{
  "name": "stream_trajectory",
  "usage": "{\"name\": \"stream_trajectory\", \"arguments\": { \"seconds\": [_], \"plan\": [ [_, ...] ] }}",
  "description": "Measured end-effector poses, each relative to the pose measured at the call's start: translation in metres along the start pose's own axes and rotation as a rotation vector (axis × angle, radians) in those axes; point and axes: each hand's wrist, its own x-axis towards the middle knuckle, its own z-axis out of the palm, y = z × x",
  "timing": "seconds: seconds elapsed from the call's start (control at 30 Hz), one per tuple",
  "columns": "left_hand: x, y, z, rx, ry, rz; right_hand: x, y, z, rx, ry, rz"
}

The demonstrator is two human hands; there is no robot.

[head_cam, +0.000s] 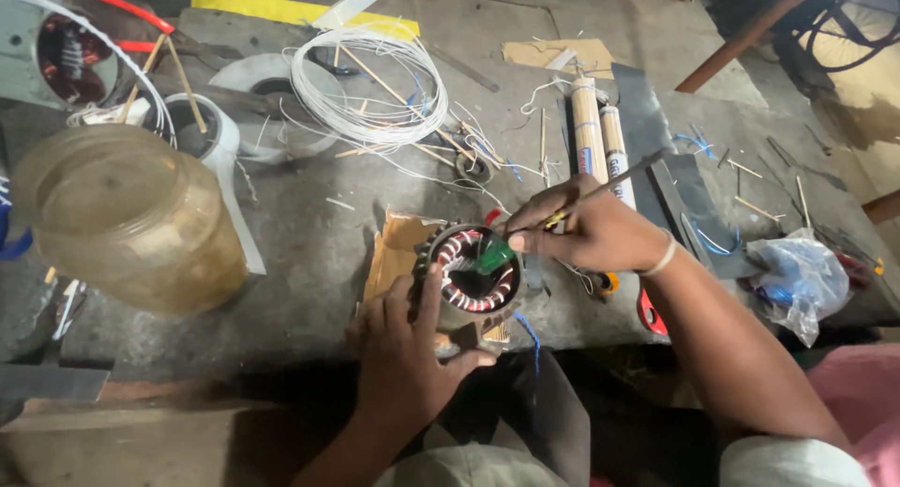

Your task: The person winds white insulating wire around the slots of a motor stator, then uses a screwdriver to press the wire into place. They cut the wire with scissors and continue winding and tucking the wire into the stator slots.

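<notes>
Counter: grey, scuffed counter [309,234] fills the view from above, littered with wire offcuts and thin sticks.
Jar: large, cloudy plastic jar [127,220] lies on its side at the left of the counter, mouth toward the upper left.
Wire coil: loose coil of white wire [367,82] lies at the top centre, well apart from both hands.
Plastic bag: crumpled clear bag [797,281] with blue inside sits at the right edge of the counter.
Paper rolls: two rolled tubes of pale paper [600,135] lie side by side just above the right hand.
Cardboard: brown scrap of cardboard [398,248] lies under and to the left of the motor stator.
Motor stator: round metal stator [472,271] with red and white striped windings sits at the near edge of the counter, between the two hands.
Left hand: left hand [403,356] grips the stator's near left side, thumb along the bottom, fingers curled over the rim.
Right hand: right hand [586,229] reaches in from the right, fingers pinched on a thin stick [609,187].
Green piece: small green piece [494,255] sits at the stick's lower end, over the stator's open centre, touching the right fingertips.
</notes>
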Motion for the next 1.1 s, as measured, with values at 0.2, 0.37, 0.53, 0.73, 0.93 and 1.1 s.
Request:
{"name": "stream_trajectory", "arguments": {
  "seconds": [0.2,0.37,0.53,0.73,0.93,1.1],
  "plan": [
    [0.0,-0.008,-0.001,0.022,-0.005,-0.017,-0.013,0.031,-0.004,0.304,0.109,0.189],
    [0.0,-0.006,-0.002,0.027,0.045,0.014,-0.036,0.049,0.014,0.893,0.322,0.166],
    [-0.003,-0.005,-0.001,0.013,0.051,0.02,-0.047,0.046,0.019,0.809,0.404,0.125],
    [-0.002,-0.003,0.002,0.019,0.049,0.006,-0.057,0.011,0.008,0.241,0.462,0.12],
    [-0.002,-0.004,0.001,0.027,0.028,0.006,-0.054,-0.037,0.029,-0.121,0.373,0.083],
    [-0.003,-0.006,0.002,0.013,-0.021,-0.007,-0.045,-0.044,0.037,-0.277,0.341,0.052]
  ]
}}
